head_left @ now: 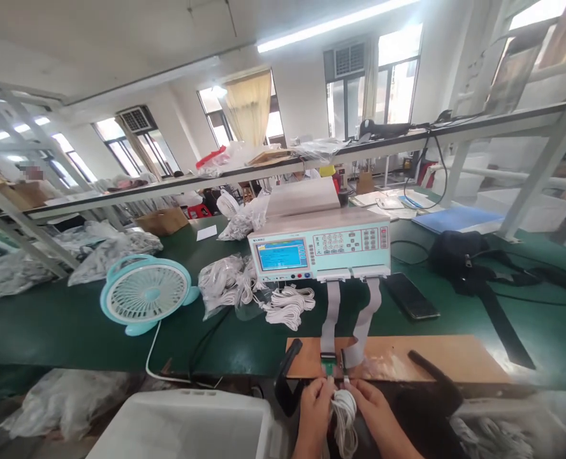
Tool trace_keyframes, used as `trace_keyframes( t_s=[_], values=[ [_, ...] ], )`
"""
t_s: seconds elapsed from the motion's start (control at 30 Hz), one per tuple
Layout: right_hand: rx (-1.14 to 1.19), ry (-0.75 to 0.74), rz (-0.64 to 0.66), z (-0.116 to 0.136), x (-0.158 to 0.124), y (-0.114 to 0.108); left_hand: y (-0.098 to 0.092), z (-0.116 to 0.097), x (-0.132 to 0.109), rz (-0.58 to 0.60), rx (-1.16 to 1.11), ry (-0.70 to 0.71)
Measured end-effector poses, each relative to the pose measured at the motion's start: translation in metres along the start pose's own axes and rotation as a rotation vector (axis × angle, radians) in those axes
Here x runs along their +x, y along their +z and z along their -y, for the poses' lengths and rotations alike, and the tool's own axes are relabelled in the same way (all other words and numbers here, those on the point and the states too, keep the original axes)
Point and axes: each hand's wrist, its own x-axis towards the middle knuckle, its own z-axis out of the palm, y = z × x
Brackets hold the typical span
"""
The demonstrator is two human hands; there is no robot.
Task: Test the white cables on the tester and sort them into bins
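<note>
Both hands are at the front edge of the wooden board (431, 360). My left hand (315, 405) pinches one end of a white coiled cable (345, 414), against the small green circuit board (329, 368). The other cable end is between the fingers of my right hand (370, 403), beside a dark connector. The coil hangs between the hands. Two grey ribbon cables (331, 312) run from the connectors up to the tester (319, 252), whose blue screen is lit.
A turquoise fan (152, 293) stands on the green table at left. Bagged cables (223, 280) and a loose white bundle (290, 306) lie near the tester. A phone (412, 296) and black bag (455, 255) lie right. A white bin (187, 398) is below.
</note>
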Motion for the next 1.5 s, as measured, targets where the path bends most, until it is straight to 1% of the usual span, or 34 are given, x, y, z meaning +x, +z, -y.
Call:
trace_keyframes(
  t_s=[0.2,0.37,0.53,0.57,0.63,0.7,0.73,0.8,0.83,0.87,0.9,0.93,0.97,1.0,1.03,1.1,1.13,1.2,1.27,1.33,1.4,1.47,1.5],
  values=[
    [0.053,0.0,0.011,-0.01,0.006,-0.001,0.001,0.001,0.002,0.011,0.025,-0.022],
    [0.04,-0.023,-0.001,-0.01,0.008,-0.002,0.006,-0.006,0.001,-0.016,0.031,-0.032],
    [-0.004,-0.046,-0.089,-0.009,0.002,0.008,0.011,-0.008,-0.005,-0.072,-0.018,-0.029],
    [-0.017,-0.057,-0.103,-0.008,-0.002,0.01,0.013,-0.006,-0.008,-0.064,-0.03,-0.034],
    [-0.057,-0.075,-0.102,-0.003,-0.012,0.007,0.018,-0.004,-0.017,-0.002,-0.071,-0.079],
    [-0.158,-0.064,-0.063,0.009,-0.027,-0.01,0.021,-0.004,-0.028,0.077,-0.173,-0.194],
    [-0.239,-0.047,-0.041,0.017,-0.035,-0.025,0.022,-0.005,-0.033,0.105,-0.255,-0.26],
    [-0.461,-0.013,-0.01,0.033,-0.053,-0.066,0.02,-0.009,-0.041,0.133,-0.438,-0.365],
    [-0.545,-0.005,-0.025,0.04,-0.063,-0.089,0.019,-0.012,-0.044,0.137,-0.512,-0.388],
    [-0.646,-0.005,-0.057,0.046,-0.071,-0.111,0.018,-0.014,-0.046,0.141,-0.564,-0.392],
    [-0.837,-0.04,-0.139,0.05,-0.079,-0.13,0.017,-0.015,-0.047,0.146,-0.592,-0.386],
    [-0.971,-0.089,-0.231,0.052,-0.086,-0.143,0.018,-0.016,-0.048,0.154,-0.602,-0.381],
    [-1.072,-0.135,-0.28,0.053,-0.091,-0.15,0.02,-0.017,-0.049,0.159,-0.599,-0.375],
    [-1.112,-0.169,-0.283,0.052,-0.096,-0.149,0.023,-0.017,-0.05,0.162,-0.585,-0.37],
    [-1.079,-0.186,-0.229,0.05,-0.098,-0.141,0.027,-0.017,-0.051,0.165,-0.557,-0.369],
    [-0.921,-0.178,-0.02,0.044,-0.099,-0.112,0.036,-0.02,-0.053,0.174,-0.464,-0.377],
    [-0.869,-0.189,0.058,0.041,-0.097,-0.094,0.041,-0.022,-0.055,0.177,-0.407,-0.379],
    [-0.829,-0.233,0.11,0.033,-0.09,-0.062,0.048,-0.027,-0.058,0.194,-0.319,-0.365],
    [-0.791,-0.271,0.093,0.027,-0.083,-0.045,0.05,-0.032,-0.062,0.232,-0.327,-0.36],
    [-0.688,-0.267,0.073,0.024,-0.078,-0.042,0.047,-0.034,-0.064,0.258,-0.395,-0.389],
    [-0.577,-0.223,0.066,0.023,-0.075,-0.047,0.041,-0.03,-0.064,0.213,-0.388,-0.389],
    [-0.527,-0.186,0.059,0.024,-0.074,-0.054,0.034,-0.024,-0.062,0.189,-0.254,-0.325],
    [-0.524,-0.169,0.052,0.025,-0.074,-0.056,0.031,-0.02,-0.06,0.214,-0.178,-0.296]
  ],
)
